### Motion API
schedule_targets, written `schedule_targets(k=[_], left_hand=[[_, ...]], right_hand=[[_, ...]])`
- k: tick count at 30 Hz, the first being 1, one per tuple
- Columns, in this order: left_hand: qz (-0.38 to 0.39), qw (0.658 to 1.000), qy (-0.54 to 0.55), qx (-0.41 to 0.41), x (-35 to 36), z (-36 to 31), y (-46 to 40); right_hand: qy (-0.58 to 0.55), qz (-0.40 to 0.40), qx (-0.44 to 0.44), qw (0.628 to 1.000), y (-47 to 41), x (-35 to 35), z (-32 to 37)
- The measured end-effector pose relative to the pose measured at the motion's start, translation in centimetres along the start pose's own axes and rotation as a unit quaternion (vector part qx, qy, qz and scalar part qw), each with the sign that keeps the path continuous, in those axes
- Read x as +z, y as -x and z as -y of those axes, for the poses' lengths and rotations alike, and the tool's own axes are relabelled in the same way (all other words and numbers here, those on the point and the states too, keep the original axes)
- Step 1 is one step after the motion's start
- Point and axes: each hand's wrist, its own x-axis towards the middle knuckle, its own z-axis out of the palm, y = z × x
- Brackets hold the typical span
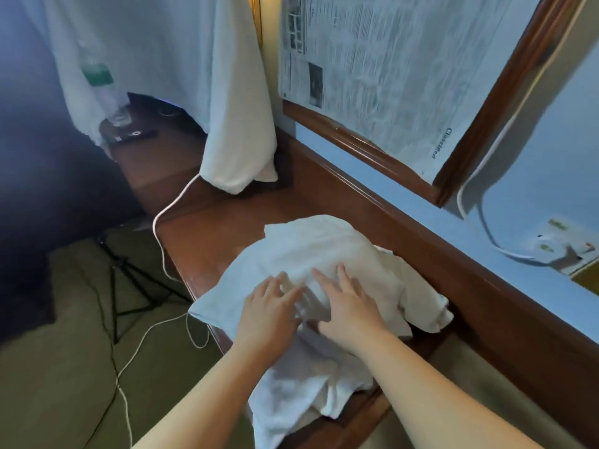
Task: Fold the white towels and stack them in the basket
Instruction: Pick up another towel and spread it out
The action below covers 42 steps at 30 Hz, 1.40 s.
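Folding is barely begun; the left hand [270, 306] and right hand [348, 303] rest with fingers released, seemingly flat, on the rumpled white towel [311, 251] heaped on the counter [207, 234]. Next, find an edge beyond the fingers and spread it; no basket is in view.

A rumpled white cloth towel [324, 254] lies on the brown wooden bench [210, 234], its near edge hanging over the front. Both hands rest on it, left hand [269, 309] beside right hand [350, 306]. A hanging white sheet [233, 102] drapes behind.
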Motion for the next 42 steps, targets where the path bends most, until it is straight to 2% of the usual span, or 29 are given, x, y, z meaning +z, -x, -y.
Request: schedule_targets(k=[4,7,11,16,19,22,24,26,29,32,34,37,39,42], left_hand=[[-0.072,0.995,0.009,0.064,0.9,1.1,-1.6],[-0.142,0.978,-0.002,0.151,1.6,2.2,-2.5],[-0.17,0.961,-0.019,0.217,1.8,3.1,-3.4],[-0.167,0.963,0.031,0.209,-0.5,1.5,-4.5],[-0.169,0.961,0.135,0.171,-4.9,-1.6,-4.9],[-0.166,0.949,0.191,0.19,-9.9,-4.7,-5.6],[-0.186,0.935,0.214,0.211,-12.5,-6.6,-6.2],[-0.202,0.92,0.273,0.196,-14.7,-8.1,-6.7],[-0.221,0.897,0.328,0.199,-17.6,-10.3,-6.8],[-0.155,0.92,0.315,0.175,-19.4,-12.9,-6.5],[-0.158,0.926,0.308,0.154,-19.9,-14.8,-6.0],[-0.189,0.895,0.387,0.12,-21.0,-17.3,-5.1],[-0.201,0.879,0.413,0.13,-22.1,-18.7,-4.5],[-0.19,0.858,0.447,0.164,-24.8,-21.4,-3.5]], right_hand=[[0.035,-0.047,0.027,0.998,-1.6,0.9,1.5],[0.046,-0.095,0.043,0.993,-2.0,1.2,2.1],[0.046,-0.058,0.055,0.996,-1.7,0.6,2.3],[-0.048,-0.047,0.04,0.997,-0.2,-1.2,1.3],[-0.155,-0.103,0.023,0.982,1.2,-3.2,1.0],[-0.168,-0.167,0.038,0.971,2.1,-6.2,1.5],[-0.209,-0.227,0.036,0.95,2.6,-8.7,1.6],[-0.245,-0.288,0.041,0.925,3.3,-11.9,1.4],[-0.247,-0.411,0.041,0.877,4.9,-17.7,1.0],[-0.231,-0.49,0.019,0.84,7.5,-23.6,1.1],[-0.221,-0.532,0.013,0.817,9.9,-27.2,1.2],[-0.215,-0.575,0.012,0.789,14.4,-31.9,0.9],[-0.206,-0.593,0.033,0.777,17.7,-34.1,-0.2],[-0.222,-0.565,0.104,0.788,22.3,-36.1,-2.2]])
